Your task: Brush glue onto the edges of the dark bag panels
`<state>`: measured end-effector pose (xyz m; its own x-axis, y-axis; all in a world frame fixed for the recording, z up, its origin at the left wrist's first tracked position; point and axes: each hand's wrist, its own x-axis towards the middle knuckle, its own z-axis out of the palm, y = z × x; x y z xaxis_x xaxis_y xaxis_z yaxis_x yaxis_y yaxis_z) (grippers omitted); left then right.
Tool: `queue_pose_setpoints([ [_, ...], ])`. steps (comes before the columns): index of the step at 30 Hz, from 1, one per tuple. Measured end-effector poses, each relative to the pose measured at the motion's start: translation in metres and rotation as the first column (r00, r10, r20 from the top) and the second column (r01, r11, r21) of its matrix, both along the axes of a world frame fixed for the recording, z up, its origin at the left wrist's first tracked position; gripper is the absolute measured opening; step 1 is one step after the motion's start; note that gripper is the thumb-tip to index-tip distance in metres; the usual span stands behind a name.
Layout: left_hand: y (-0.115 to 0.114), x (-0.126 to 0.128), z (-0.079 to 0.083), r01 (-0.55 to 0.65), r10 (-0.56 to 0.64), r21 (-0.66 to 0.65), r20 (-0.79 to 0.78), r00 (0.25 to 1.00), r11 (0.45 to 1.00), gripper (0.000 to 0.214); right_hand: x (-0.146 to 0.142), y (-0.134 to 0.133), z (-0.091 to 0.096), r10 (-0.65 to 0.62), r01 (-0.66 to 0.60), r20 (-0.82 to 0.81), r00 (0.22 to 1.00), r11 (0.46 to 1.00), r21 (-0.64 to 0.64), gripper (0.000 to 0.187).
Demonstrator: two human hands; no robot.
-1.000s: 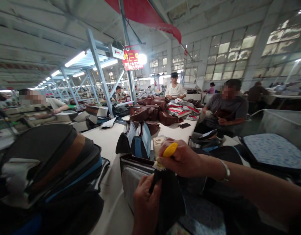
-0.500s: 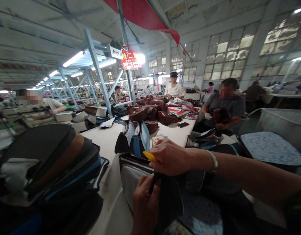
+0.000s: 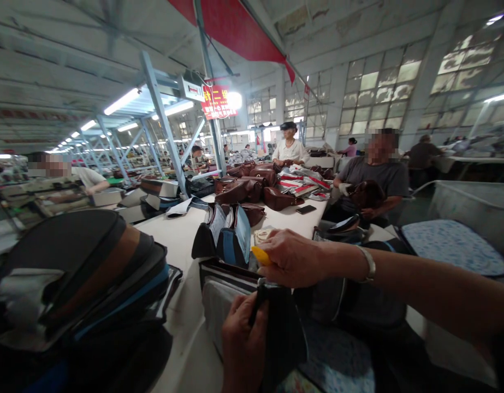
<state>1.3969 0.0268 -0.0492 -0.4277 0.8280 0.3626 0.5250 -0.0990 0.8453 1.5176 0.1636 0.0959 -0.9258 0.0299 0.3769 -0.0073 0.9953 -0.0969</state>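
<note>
My left hand pinches the upper edge of a black fabric bag piece, fingers wrapped over its rim. My right hand, with a bracelet at the wrist, is closed round a yellow-handled tool; its working end is hidden, so I cannot tell its kind. That fist sits just above and to the right of the pinched edge. Behind the left hand stands an open dark bag body with a pale grey lining. Two more dark-and-blue bag pieces stand upright beyond it.
A tall stack of black, brown and blue bag panels rises at left. Farther along the white table lie brown leather bags and a phone. Co-workers sit at the far end and at right; a white bin stands at right.
My right hand has shifted slightly right, away from the left hand, with the yellow handle; more of the bag's edge now shows. My left hand keeps its grip in place.
</note>
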Motion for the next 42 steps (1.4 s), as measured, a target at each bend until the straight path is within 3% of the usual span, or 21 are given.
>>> queue_pose_setpoints([
  [4,0.002,-0.002,0.004,0.0,0.0,-0.002,0.02,1.0,1.0,0.025,0.01,0.001,0.002,-0.037,0.034,-0.072,0.997,0.999,-0.036,0.022],
  [7,0.002,-0.003,0.004,-0.009,0.01,0.019,-0.007,1.0,1.0,0.024,0.014,0.004,-0.005,-0.002,0.001,-0.031,1.0,0.999,-0.04,0.022],
  [10,0.002,0.0,0.002,-0.049,0.055,0.059,-0.098,0.994,0.997,0.022,0.019,0.008,-0.001,-0.02,0.02,-0.011,1.0,1.0,-0.021,0.02],
  [12,0.003,0.003,-0.001,-0.099,0.125,0.119,-0.243,0.962,0.988,0.021,0.021,0.009,0.009,-0.064,0.062,-0.064,0.996,0.998,-0.029,0.022],
  [14,0.005,0.006,-0.005,-0.135,0.211,0.198,-0.444,0.871,0.971,0.022,0.018,0.006,0.018,-0.1,0.094,-0.139,0.985,0.994,-0.051,0.025],
  [18,0.007,0.013,-0.011,-0.15,0.34,0.313,-0.741,0.579,0.938,0.026,0.0,-0.003,0.021,-0.091,0.082,-0.159,0.983,0.995,-0.064,0.023],
  [21,0.006,0.019,-0.011,-0.171,0.329,0.282,-0.848,0.415,0.944,0.029,-0.016,-0.008,0.011,-0.063,0.062,-0.067,0.996,0.998,-0.029,0.023],
  [23,0.006,0.022,-0.01,-0.18,0.288,0.236,-0.886,0.364,0.955,0.028,-0.025,-0.01,0.007,-0.055,0.053,0.058,0.997,0.998,0.034,0.021],
  [26,0.006,0.024,-0.01,-0.177,0.265,0.211,-0.883,0.388,0.961,0.026,-0.031,-0.013,0.009,-0.113,0.076,0.237,0.965,0.984,0.162,0.016],
  [28,0.006,0.025,-0.01,-0.175,0.263,0.208,-0.873,0.41,0.962,0.028,-0.033,-0.014,0.013,-0.141,0.092,0.248,0.959,0.976,0.196,0.016],
  [31,0.006,0.025,-0.012,-0.165,0.256,0.207,-0.885,0.388,0.964,0.028,-0.035,-0.017,0.015,-0.071,0.038,0.185,0.98,0.984,0.173,0.02],
  [33,0.007,0.024,-0.012,-0.162,0.278,0.232,-0.885,0.373,0.959,0.023,-0.037,-0.018,0.014,-0.027,-0.021,0.254,0.967,0.983,0.184,0.018],
  [36,0.007,0.025,-0.012,-0.154,0.271,0.229,-0.887,0.374,0.961,0.024,-0.04,-0.019,0.012,-0.076,-0.011,0.369,0.926,0.973,0.231,0.017],
  [38,0.006,0.025,-0.012,-0.146,0.249,0.209,-0.897,0.366,0.967,0.029,-0.042,-0.02,0.01,-0.096,0.028,0.305,0.948,0.975,0.221,0.02],
  [40,0.006,0.025,-0.013,-0.136,0.271,0.238,-0.893,0.359,0.962,0.028,-0.044,-0.02,0.008,-0.045,-0.008,0.27,0.962,0.982,0.189,0.022],
  [42,0.006,0.024,-0.015,-0.104,0.281,0.26,-0.885,0.372,0.96,0.026,-0.046,-0.017,0.005,-0.014,-0.053,0.346,0.938,0.982,0.183,0.02],
])
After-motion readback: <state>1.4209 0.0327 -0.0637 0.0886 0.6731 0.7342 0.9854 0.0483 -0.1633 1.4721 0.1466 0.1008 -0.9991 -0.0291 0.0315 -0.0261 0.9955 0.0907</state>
